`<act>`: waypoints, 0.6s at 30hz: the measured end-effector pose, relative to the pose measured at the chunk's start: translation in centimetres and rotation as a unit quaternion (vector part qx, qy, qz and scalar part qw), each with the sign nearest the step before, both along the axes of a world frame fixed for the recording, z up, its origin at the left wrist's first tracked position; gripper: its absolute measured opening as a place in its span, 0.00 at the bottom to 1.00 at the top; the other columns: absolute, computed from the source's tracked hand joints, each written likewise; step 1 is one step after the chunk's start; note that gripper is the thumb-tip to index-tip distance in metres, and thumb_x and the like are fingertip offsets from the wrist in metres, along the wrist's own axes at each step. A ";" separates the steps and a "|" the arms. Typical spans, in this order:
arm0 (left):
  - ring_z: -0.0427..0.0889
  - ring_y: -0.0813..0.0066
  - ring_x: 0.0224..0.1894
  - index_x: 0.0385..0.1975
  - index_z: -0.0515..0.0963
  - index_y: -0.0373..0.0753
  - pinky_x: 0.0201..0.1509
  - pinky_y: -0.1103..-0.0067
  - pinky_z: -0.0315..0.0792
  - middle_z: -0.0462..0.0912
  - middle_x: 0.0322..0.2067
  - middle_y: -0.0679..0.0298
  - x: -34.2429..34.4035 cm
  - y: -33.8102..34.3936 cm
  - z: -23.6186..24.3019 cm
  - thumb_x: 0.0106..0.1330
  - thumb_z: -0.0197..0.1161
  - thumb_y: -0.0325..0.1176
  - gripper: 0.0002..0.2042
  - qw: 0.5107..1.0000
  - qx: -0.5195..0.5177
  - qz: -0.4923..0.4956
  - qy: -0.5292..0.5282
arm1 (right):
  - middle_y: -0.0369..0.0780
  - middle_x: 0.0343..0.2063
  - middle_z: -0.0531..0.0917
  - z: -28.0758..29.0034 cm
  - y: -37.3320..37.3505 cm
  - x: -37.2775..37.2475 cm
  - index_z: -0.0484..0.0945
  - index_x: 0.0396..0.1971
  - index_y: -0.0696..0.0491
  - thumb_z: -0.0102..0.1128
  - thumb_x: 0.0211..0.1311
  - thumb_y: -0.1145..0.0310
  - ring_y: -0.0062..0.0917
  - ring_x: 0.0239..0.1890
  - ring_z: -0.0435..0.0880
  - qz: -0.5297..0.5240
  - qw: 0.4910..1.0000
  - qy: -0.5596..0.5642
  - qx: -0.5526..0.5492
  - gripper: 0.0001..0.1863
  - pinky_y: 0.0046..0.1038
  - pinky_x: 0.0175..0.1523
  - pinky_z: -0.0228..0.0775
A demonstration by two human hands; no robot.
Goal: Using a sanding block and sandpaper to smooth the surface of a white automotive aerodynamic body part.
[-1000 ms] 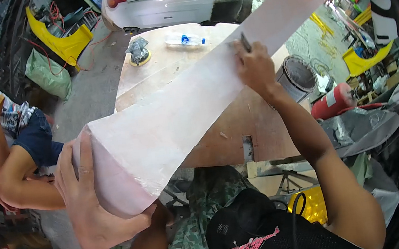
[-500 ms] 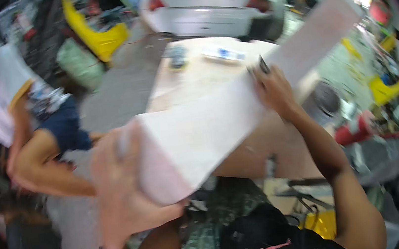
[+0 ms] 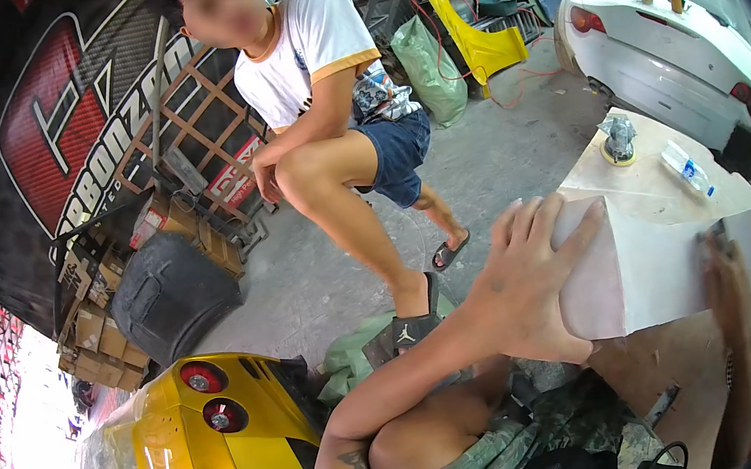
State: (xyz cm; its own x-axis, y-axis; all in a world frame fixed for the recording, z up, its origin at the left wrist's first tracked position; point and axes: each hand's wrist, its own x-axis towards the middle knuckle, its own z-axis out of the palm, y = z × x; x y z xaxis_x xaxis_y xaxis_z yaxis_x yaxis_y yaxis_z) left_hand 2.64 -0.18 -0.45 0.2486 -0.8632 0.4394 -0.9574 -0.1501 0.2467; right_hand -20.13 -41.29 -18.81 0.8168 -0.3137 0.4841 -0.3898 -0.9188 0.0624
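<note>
A long white panel [image 3: 661, 270] with a bent, rounded near end stretches rightward across my lap and past the table. My left hand [image 3: 536, 280] grips that near end, fingers spread over its top and thumb underneath. Farther along, my right hand [image 3: 725, 271] rests at the panel's face, fingers bent around a small dark object [image 3: 717, 232] whose kind I cannot make out. The right hand is partly smeared and near the picture's rim. The panel's far end runs out of sight at the right.
A pale table [image 3: 574, 173] bears a plastic-wrapped round tool [image 3: 618, 141] and a clear bottle [image 3: 686, 170]. Another person [image 3: 329, 81] has one foot raised at the left. A yellow car rear [image 3: 224, 450] stands near left, a white car rear [image 3: 671, 48] far right.
The view has swung left, so the panel and both hands now appear farther right. The left hand keeps its hold on the panel's end; the right hand is still on the panel.
</note>
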 end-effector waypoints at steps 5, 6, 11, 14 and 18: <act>0.59 0.32 0.66 0.77 0.56 0.40 0.73 0.48 0.52 0.60 0.63 0.37 -0.4 0.5 -0.3 0.31 0.77 0.53 0.64 1.000 0.012 0.006 -0.017 | 0.59 0.59 0.76 2.8 -3.0 0.0 0.71 0.71 0.47 0.53 0.74 0.71 0.53 0.62 0.75 -0.336 0.939 -0.055 -0.042 0.26 0.44 0.65 0.71; 0.59 0.32 0.66 0.77 0.56 0.40 0.73 0.48 0.52 0.60 0.63 0.37 -0.5 0.5 -0.3 0.31 0.77 0.53 0.64 1.000 0.021 0.006 -0.004 | 0.59 0.59 0.76 2.6 -2.6 0.2 0.71 0.72 0.47 0.53 0.74 0.71 0.53 0.63 0.75 -0.332 0.943 -0.030 -0.023 0.27 0.44 0.65 0.71; 0.60 0.31 0.68 0.76 0.57 0.35 0.74 0.48 0.50 0.61 0.65 0.32 -0.5 0.2 0.6 0.32 0.77 0.55 0.64 0.999 0.030 0.007 -0.016 | 0.63 0.56 0.76 3.6 3.7 0.3 0.76 0.66 0.54 0.55 0.68 0.76 0.59 0.59 0.76 0.069 0.978 0.033 0.196 0.25 0.48 0.65 0.68; 0.61 0.34 0.68 0.75 0.59 0.35 0.74 0.50 0.52 0.63 0.64 0.35 -0.3 -0.1 1.0 0.32 0.77 0.55 0.63 0.998 0.062 0.016 -0.017 | 0.63 0.49 0.79 2.7 -0.5 -0.6 0.78 0.63 0.55 0.54 0.63 0.78 0.60 0.54 0.76 -0.108 0.987 -0.120 0.014 0.26 0.51 0.62 0.69; 0.64 0.37 0.67 0.74 0.63 0.36 0.72 0.52 0.55 0.66 0.64 0.39 -0.2 -0.4 0.9 0.29 0.78 0.51 0.61 0.999 0.050 -0.012 0.008 | 0.53 0.38 0.81 5.6 0.3 -1.0 0.81 0.48 0.62 0.56 0.58 0.75 0.49 0.46 0.80 -0.221 0.974 -0.022 0.044 0.18 0.49 0.55 0.73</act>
State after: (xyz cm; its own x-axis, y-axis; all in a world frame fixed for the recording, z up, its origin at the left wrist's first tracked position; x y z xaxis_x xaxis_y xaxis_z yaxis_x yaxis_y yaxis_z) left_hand 2.41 -0.61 0.41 0.2343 -0.9083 0.3466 -0.9568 -0.1523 0.2477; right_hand -21.11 -40.96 -13.20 0.5717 -0.6722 0.4704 -0.7489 -0.6617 -0.0354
